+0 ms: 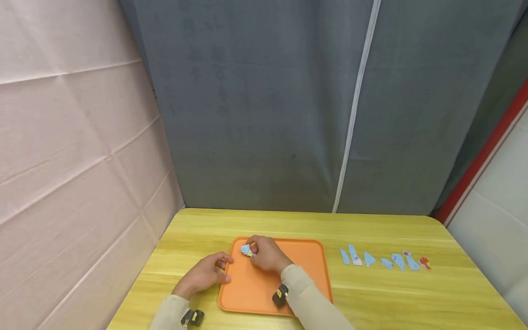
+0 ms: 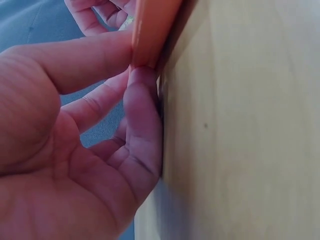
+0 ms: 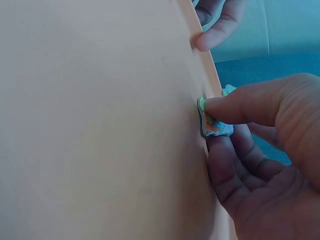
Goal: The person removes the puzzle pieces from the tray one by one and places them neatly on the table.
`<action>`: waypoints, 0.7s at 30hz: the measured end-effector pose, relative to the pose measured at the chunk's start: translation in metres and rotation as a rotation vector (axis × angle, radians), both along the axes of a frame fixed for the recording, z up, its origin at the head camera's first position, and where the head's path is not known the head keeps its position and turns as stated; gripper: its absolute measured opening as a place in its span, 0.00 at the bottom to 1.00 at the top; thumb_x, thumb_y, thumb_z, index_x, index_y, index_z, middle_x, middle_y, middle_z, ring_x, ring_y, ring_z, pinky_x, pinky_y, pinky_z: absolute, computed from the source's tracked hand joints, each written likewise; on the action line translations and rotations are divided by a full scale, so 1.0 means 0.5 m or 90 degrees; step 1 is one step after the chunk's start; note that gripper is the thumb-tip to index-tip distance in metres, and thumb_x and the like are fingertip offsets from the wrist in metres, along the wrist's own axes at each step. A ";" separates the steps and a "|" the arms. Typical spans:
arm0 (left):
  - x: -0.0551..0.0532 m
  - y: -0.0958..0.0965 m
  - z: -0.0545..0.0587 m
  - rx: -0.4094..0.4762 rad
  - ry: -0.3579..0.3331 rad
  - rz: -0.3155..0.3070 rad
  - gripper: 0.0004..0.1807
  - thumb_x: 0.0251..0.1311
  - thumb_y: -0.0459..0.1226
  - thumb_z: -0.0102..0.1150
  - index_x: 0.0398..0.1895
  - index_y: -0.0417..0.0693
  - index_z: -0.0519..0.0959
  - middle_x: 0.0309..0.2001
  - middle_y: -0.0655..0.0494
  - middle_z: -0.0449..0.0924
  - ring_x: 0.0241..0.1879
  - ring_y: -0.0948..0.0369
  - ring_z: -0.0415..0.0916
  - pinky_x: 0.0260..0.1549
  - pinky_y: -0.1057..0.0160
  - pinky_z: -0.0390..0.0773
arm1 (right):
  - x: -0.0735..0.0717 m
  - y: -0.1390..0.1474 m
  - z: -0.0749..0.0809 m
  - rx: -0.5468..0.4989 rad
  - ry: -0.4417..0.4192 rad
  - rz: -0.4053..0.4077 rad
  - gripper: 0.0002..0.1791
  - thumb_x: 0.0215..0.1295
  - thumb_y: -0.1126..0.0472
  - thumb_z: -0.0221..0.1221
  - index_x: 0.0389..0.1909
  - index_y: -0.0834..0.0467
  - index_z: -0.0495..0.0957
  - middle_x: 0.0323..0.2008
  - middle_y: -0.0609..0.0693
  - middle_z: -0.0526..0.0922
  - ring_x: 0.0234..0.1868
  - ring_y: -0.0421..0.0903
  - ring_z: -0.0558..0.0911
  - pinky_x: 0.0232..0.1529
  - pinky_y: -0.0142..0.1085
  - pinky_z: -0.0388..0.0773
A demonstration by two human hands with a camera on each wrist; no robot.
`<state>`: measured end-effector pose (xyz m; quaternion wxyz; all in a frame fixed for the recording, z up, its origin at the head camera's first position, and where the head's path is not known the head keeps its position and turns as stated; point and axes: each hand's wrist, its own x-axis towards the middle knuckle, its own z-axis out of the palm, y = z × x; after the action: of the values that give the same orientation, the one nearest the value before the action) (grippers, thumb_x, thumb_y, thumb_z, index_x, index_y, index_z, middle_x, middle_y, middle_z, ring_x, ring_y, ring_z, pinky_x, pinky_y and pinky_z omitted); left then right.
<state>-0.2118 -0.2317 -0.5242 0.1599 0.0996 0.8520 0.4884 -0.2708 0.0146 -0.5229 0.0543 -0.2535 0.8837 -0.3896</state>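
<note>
A flat orange tray [image 1: 243, 293] lies on the wooden table. My left hand [image 1: 204, 273] is at its left side, and in the left wrist view the thumb and a finger of that hand pinch the tray rim [image 2: 156, 30]. Over the tray's far left corner, my right hand [image 1: 269, 255] pinches a small puzzle piece [image 3: 220, 130] between thumb and fingers, low against the tray surface. Another light blue puzzle piece [image 1: 245, 249] shows just beyond the fingertips. Part of the held piece is hidden by the thumb.
To the right of the tray, several light blue puzzle pieces [image 1: 398, 261] lie in a loose row on the table [image 1: 392, 298]. A red piece [image 1: 424, 262] lies at the row's right end. A grey curtain [image 1: 255, 114] hangs behind the table, with a pale cloth wall [image 1: 74, 160] at left.
</note>
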 end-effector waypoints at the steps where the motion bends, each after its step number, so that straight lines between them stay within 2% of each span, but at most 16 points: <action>1: -0.001 -0.001 -0.001 0.002 0.001 0.000 0.24 0.57 0.31 0.77 0.56 0.44 0.79 0.44 0.47 0.76 0.38 0.56 0.76 0.34 0.63 0.78 | 0.000 0.001 0.000 -0.006 0.001 0.000 0.25 0.55 0.71 0.71 0.56 0.59 0.82 0.35 0.48 0.81 0.34 0.40 0.75 0.38 0.34 0.76; 7: 0.001 -0.006 -0.001 0.051 -0.005 -0.005 0.27 0.56 0.29 0.77 0.59 0.39 0.79 0.45 0.45 0.76 0.37 0.57 0.80 0.34 0.65 0.80 | 0.001 0.010 -0.004 -0.028 -0.019 0.012 0.21 0.60 0.69 0.71 0.54 0.55 0.83 0.35 0.46 0.82 0.34 0.38 0.78 0.38 0.34 0.78; 13: 0.000 -0.014 -0.004 0.097 -0.023 -0.008 0.30 0.54 0.27 0.77 0.61 0.35 0.79 0.45 0.44 0.76 0.38 0.56 0.85 0.36 0.66 0.82 | 0.004 0.021 -0.002 -0.038 -0.028 0.024 0.26 0.61 0.67 0.71 0.61 0.56 0.81 0.36 0.45 0.81 0.32 0.38 0.76 0.36 0.33 0.76; 18: -0.003 -0.014 -0.004 0.098 -0.025 -0.003 0.30 0.53 0.27 0.78 0.61 0.35 0.79 0.45 0.45 0.76 0.39 0.57 0.85 0.37 0.66 0.83 | 0.009 0.029 0.013 -0.083 -0.067 0.020 0.25 0.62 0.67 0.71 0.61 0.54 0.82 0.37 0.46 0.81 0.28 0.40 0.78 0.28 0.33 0.78; 21: -0.005 -0.012 -0.005 0.074 -0.014 0.007 0.30 0.53 0.30 0.79 0.61 0.38 0.81 0.45 0.46 0.78 0.40 0.59 0.81 0.37 0.66 0.82 | 0.015 0.037 0.025 -0.118 -0.094 0.012 0.23 0.62 0.67 0.71 0.59 0.52 0.83 0.37 0.47 0.81 0.25 0.41 0.78 0.25 0.34 0.78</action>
<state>-0.2144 -0.2376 -0.5267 0.1608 0.0987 0.8209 0.5390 -0.2636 0.0332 -0.5102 0.0991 -0.2364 0.8352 -0.4865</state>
